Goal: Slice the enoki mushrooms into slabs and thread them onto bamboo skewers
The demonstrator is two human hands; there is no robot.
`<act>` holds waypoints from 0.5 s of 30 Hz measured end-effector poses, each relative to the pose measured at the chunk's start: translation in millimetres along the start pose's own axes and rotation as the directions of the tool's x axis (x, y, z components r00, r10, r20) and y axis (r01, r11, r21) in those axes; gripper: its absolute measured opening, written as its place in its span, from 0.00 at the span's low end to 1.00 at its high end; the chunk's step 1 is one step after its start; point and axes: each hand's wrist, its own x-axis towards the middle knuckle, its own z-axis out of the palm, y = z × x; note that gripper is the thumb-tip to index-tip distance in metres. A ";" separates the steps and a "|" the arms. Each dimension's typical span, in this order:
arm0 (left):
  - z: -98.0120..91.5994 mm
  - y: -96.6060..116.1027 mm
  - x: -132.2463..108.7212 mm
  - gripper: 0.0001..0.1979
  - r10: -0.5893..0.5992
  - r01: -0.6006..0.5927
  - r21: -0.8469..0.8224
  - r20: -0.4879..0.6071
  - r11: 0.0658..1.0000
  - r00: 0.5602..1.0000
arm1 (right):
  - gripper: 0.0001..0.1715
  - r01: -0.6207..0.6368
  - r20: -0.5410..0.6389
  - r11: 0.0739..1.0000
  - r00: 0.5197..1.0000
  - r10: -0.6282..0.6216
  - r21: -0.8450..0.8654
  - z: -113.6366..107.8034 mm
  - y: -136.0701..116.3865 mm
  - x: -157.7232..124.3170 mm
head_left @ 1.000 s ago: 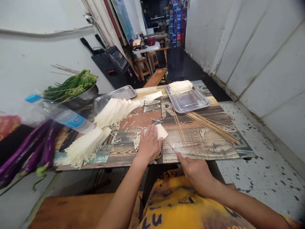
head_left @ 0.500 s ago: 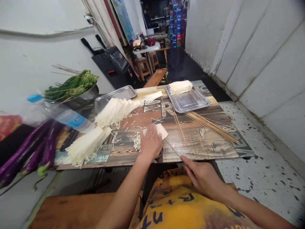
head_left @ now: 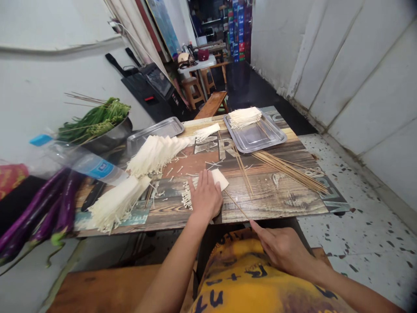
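My left hand (head_left: 206, 195) lies flat, fingers stretched out, pressing a bunch of enoki mushrooms (head_left: 220, 178) onto the table. The bunch's small caps stick out to the left of the hand, and its cut white end shows on the right. My right hand (head_left: 282, 245), at the table's front edge, pinches the near end of a bamboo skewer (head_left: 237, 204). The skewer's far end meets the cut end of the bunch; whether its tip is inside is hidden. A large row of enoki (head_left: 156, 154) and another pile of enoki (head_left: 119, 202) lie to the left.
A plastic tray (head_left: 239, 141) with skewered enoki stands at the back right, near loose bamboo skewers (head_left: 289, 171). To the left are a second tray (head_left: 174, 125), a water bottle (head_left: 84, 163), eggplants (head_left: 67, 204), a knife (head_left: 93, 195) and a bowl (head_left: 112, 137) of greens.
The view has shifted slightly. My left hand stays flat on the enoki, and my right hand still pinches the skewer, with little visible movement.
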 end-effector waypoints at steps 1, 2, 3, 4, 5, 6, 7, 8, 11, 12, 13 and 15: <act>1.0 -0.1 0.0 0.27 0.005 -0.005 0.005 -0.001 1.000 1.000 | 0.25 0.006 -0.011 1.000 1.000 -0.006 -0.010 0.9 0.0 -0.6; 1.7 -0.2 -0.1 0.27 0.009 -0.009 0.011 0.001 1.000 1.000 | 0.25 0.011 -0.021 1.000 1.000 -0.011 -0.020 1.6 -0.1 -1.0; 2.1 -0.3 -0.2 0.27 0.012 -0.012 0.018 0.003 1.000 1.000 | 0.25 0.014 -0.027 0.999 1.000 -0.015 -0.030 2.3 -0.4 -1.0; 2.3 -0.5 -0.3 0.27 0.014 -0.014 0.026 0.002 1.000 1.000 | 0.25 0.017 -0.030 0.999 0.999 -0.018 -0.042 2.8 -0.9 -0.8; 2.2 -0.5 -0.4 0.27 0.017 -0.017 0.033 0.003 0.999 1.000 | 0.25 0.021 -0.032 0.998 0.999 -0.022 -0.052 3.3 -1.5 -0.2; 2.1 -0.6 -0.6 0.27 0.019 -0.019 0.040 0.003 0.999 1.000 | 0.26 0.027 -0.034 0.998 0.999 -0.029 -0.062 3.6 -2.2 0.7; 2.0 -0.5 -0.8 0.27 0.022 -0.022 0.046 0.003 0.999 1.000 | 0.26 0.034 -0.036 0.997 0.999 -0.037 -0.070 4.0 -3.0 1.8; 1.9 -0.4 -1.0 0.27 0.026 -0.026 0.051 0.002 0.998 1.000 | 0.26 0.041 -0.040 0.996 0.998 -0.044 -0.080 4.3 -3.7 2.9; 1.5 0.4 -1.6 0.27 0.034 -0.033 0.062 -0.018 0.998 0.999 | 0.25 0.054 -0.047 0.993 0.997 -0.059 -0.102 5.5 -5.7 6.3; 1.2 0.7 -1.7 0.27 0.034 -0.032 0.066 -0.024 0.997 0.999 | 0.25 0.055 -0.045 0.993 0.997 -0.061 -0.106 5.9 -6.1 7.1; 0.9 1.0 -1.6 0.27 0.032 -0.030 0.068 -0.026 0.997 0.999 | 0.25 0.057 -0.044 0.992 0.997 -0.062 -0.109 6.3 -6.4 7.8; 0.2 1.4 -1.3 0.27 0.028 -0.027 0.067 -0.019 0.997 0.999 | 0.27 0.058 -0.038 0.992 0.997 -0.063 -0.114 7.1 -6.7 8.5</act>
